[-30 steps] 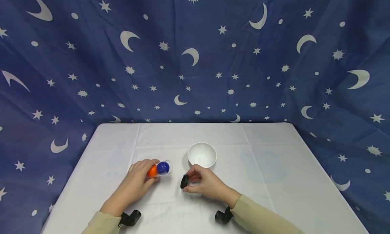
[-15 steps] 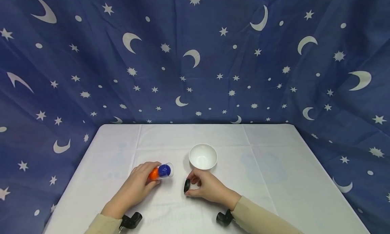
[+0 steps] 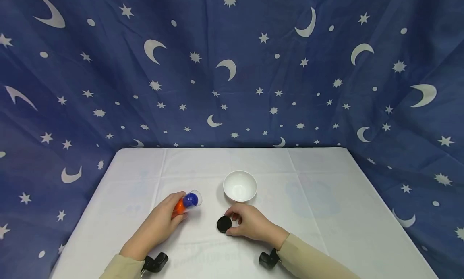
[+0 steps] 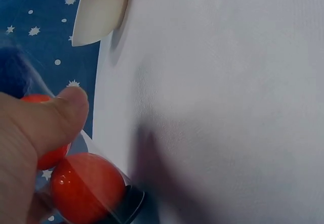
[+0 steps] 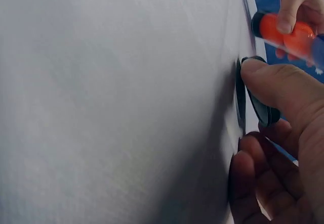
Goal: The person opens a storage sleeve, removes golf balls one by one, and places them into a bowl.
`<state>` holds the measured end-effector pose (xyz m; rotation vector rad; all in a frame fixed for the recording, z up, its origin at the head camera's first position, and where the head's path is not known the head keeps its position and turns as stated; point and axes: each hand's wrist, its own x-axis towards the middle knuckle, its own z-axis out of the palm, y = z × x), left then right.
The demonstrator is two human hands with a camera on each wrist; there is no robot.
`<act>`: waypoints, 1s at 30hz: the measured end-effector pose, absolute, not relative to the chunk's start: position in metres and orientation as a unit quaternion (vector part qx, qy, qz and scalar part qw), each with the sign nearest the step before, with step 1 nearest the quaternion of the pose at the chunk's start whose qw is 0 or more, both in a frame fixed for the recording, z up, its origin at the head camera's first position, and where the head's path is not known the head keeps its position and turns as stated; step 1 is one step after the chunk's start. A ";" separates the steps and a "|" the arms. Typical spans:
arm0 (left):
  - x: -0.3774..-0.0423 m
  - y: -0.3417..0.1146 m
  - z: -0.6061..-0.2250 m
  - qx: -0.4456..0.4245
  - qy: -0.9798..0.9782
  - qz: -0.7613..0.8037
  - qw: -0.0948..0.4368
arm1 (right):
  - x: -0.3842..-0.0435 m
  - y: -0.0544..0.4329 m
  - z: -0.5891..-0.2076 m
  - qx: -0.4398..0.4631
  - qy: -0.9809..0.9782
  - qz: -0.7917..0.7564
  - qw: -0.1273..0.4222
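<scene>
My left hand point(image 3: 159, 220) grips a clear tube point(image 3: 199, 195) that lies tilted, its uncovered end up and to the right. Near that end inside the tube is a blue ball point(image 3: 190, 200), with orange point(image 3: 179, 207) behind it. Two orange balls point(image 4: 87, 188) show through the wall in the left wrist view, beside the tube's black end point(image 4: 135, 204). Between thumb and fingertips, my right hand point(image 3: 251, 222) pinches a round black lid point(image 3: 224, 224) by its right edge. The lid's flat face is turned up, close over the table, as the right wrist view shows.
A white bowl point(image 3: 237, 195) stands just beyond my right hand. White cloth covers the table point(image 3: 319, 246). A blue curtain point(image 3: 250, 121) with moons and stars hangs behind it. Black wrist cameras point(image 3: 156, 263) sit under both wrists.
The lid has turned from standing on edge to lying face up in my right hand. My left hand has swung the tube's uncovered end slightly upward and left. The bowl stays put.
</scene>
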<state>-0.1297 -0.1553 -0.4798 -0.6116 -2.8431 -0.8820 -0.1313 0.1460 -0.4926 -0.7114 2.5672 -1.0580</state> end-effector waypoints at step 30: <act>-0.126 -0.155 -0.484 -0.213 -0.930 -0.286 0.085 | -0.126 0.146 -0.492 -0.283 0.887 -0.340 0.133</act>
